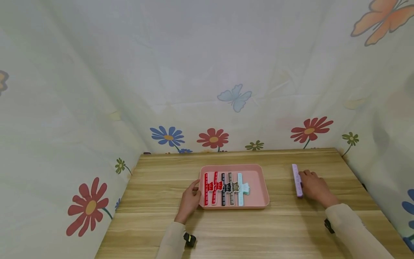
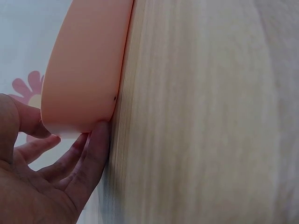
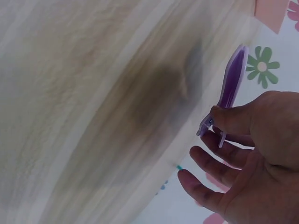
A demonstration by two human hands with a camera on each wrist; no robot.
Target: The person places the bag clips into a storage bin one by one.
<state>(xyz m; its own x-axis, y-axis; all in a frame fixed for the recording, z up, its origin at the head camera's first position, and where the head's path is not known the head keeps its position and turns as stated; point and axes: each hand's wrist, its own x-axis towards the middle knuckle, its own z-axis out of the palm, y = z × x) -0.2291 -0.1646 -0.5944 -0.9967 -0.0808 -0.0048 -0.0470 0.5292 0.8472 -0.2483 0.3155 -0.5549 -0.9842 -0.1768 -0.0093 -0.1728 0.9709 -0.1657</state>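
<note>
A pink tray (image 1: pixel 257 187) lies on the table with several long-barred clips side by side in it. From the left come two red clips (image 1: pixel 206 192), a black clip (image 1: pixel 223 194), a grey-brown clip (image 1: pixel 231 196) and a light blue clip (image 1: pixel 240 190). My left hand (image 1: pixel 189 201) holds the tray's left end, its fingers against the outer wall (image 2: pixel 84 84). To the right of the tray, my right hand (image 1: pixel 314 186) pinches a purple clip (image 1: pixel 297 181) between thumb and fingers; in the right wrist view this clip (image 3: pixel 233 77) appears edge-on above the wood.
The wooden table (image 1: pixel 258 233) reaches back to a pale curtain (image 1: pixel 194 90) printed with flowers and butterflies, which also hangs along both sides. Black straps with small devices sit at both wrists.
</note>
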